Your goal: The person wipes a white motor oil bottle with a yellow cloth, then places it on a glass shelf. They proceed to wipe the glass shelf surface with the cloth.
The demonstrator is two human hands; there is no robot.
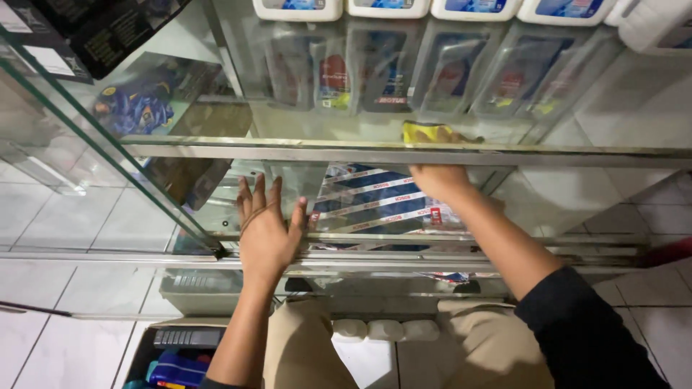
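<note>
Glass display shelves (375, 153) surround me. My left hand (265, 230) lies flat, fingers spread, on the slippery, fragile pane; my right hand (438, 180) clenches a soft yellow cloth (427, 132) against the upper shelf.

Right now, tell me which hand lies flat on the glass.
The left hand, spread flat on the glass shelf; the right hand reaches under the upper shelf by a yellow cloth.

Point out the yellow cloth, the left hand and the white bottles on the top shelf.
yellow cloth (425, 132), head view, middle of the bunched fabric.
left hand (265, 234), head view, back of the hand.
white bottles (389, 7), head view, base of the second bottle.
</note>
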